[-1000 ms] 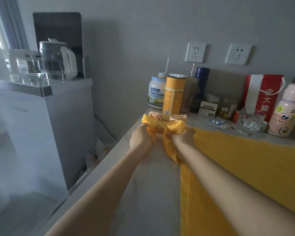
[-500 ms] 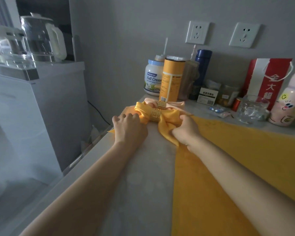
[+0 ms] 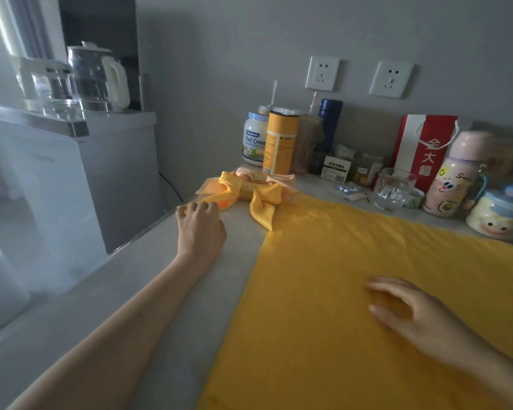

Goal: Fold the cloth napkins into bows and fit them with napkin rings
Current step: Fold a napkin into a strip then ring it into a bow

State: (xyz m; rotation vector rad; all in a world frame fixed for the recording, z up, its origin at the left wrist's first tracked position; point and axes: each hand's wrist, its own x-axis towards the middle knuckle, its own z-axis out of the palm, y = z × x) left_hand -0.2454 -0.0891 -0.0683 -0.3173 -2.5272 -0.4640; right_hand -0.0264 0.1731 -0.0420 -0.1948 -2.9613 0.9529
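Right hand (image 3: 421, 318) was loose and open over the flat yellow napkin (image 3: 338, 276), holding nothing. Further out, left hand (image 3: 200, 229) curled its fingers over a tail of the yellow bow (image 3: 261, 196), napkin ring (image 3: 247, 190) on, near the orange canister (image 3: 280, 143).

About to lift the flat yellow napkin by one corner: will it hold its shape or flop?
Likely floppy: the flat yellow napkin lies limp with faint ripples on the counter. It looks thin, so probably light. Pushed, it may bunch rather than slide whole; the bow at its far corner shows such cloth gathers easily.
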